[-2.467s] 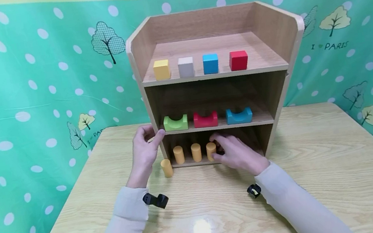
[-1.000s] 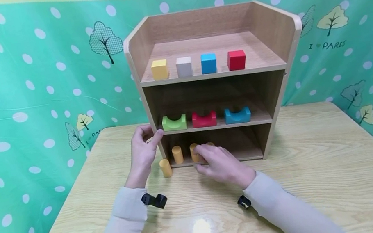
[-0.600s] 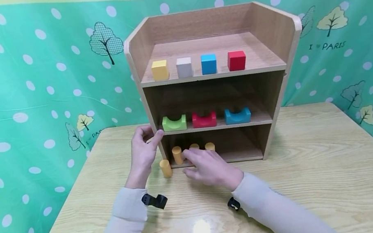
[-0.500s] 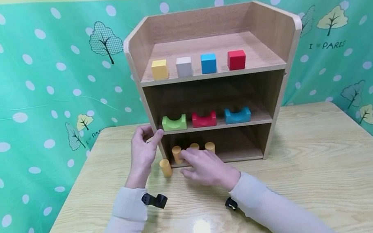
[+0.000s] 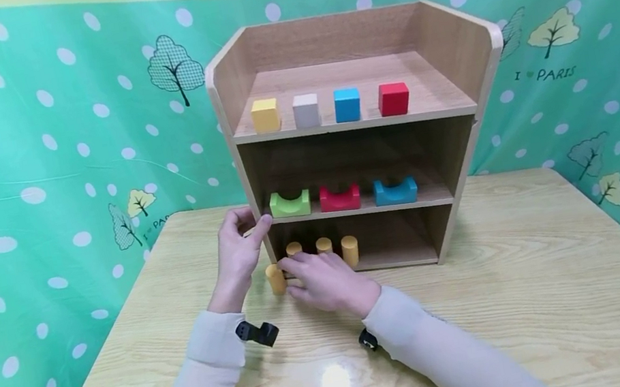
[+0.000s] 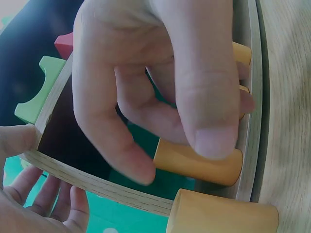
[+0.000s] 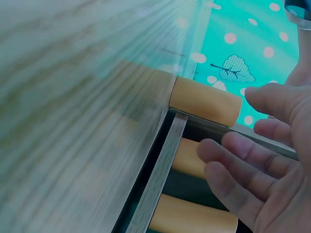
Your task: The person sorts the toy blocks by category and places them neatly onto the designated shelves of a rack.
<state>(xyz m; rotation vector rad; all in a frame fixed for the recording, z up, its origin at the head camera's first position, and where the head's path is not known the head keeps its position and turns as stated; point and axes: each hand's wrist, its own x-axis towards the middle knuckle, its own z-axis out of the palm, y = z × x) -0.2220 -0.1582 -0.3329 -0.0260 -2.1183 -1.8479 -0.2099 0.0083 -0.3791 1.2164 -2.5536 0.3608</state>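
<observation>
In the head view my left hand [image 5: 236,255] grips the left side panel [image 5: 235,158] of a wooden shelf unit; the left wrist view shows the thumb inside and the fingers behind. My right hand [image 5: 325,281] is in front of the bottom compartment, fingers spread and nothing held. Its fingertips come close to an orange wooden cylinder [image 6: 223,213] standing on the table outside the panel. Three matching cylinders stand in a row inside: a left one [image 5: 293,249], a middle one [image 5: 323,246] and a right one [image 5: 350,252]. My right hand partly covers the left and middle ones.
The middle shelf carries a green [image 5: 290,206], a red [image 5: 340,199] and a blue [image 5: 395,192] notched block. Yellow [image 5: 266,117], white [image 5: 307,112], blue [image 5: 347,106] and red [image 5: 394,100] cubes line the top shelf. A patterned green curtain [image 5: 61,161] hangs behind the wooden table [image 5: 549,276].
My right hand has moved left along the row, from the right cylinder past the others toward the one outside the unit. The left hand has stayed on the panel, and the cylinders keep their places.
</observation>
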